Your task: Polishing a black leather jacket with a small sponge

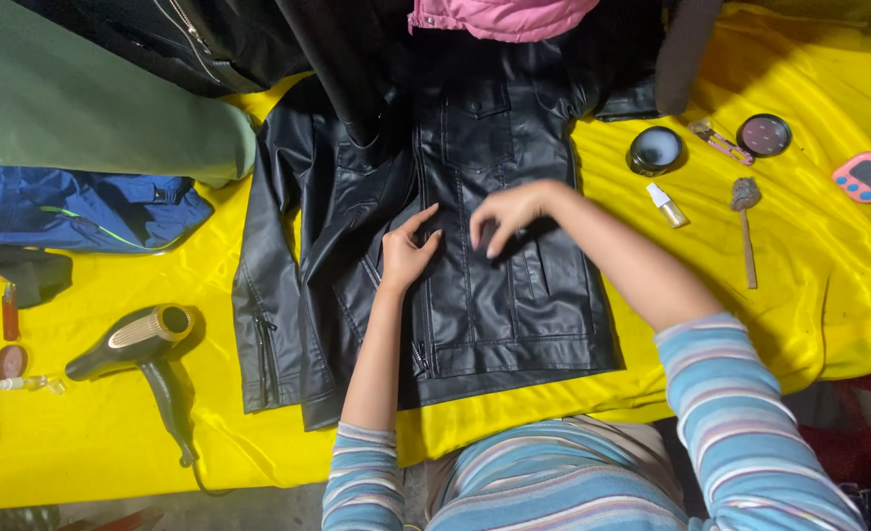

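Note:
A black leather jacket (514, 295) lies flat on a yellow cloth (111, 423) in the middle of the view. My left hand (408, 251) rests palm down on the jacket's front near its zipper line, fingers apart. Just to its right, my right hand (509, 211) hovers over or touches the jacket's right front panel with fingers curled down. Neither hand holds anything. The jacket's left sleeve (263, 295) is folded down along its left side.
A black and gold hair dryer (141, 344) lies at left, with small cosmetic items (8, 362) beside it. Blue (82, 211), green (91, 108) and pink (499, 18) garments sit at the back. At right are a round compact (655, 149), a small bottle (667, 206), a brush (746, 231) and a pink timer (869, 177).

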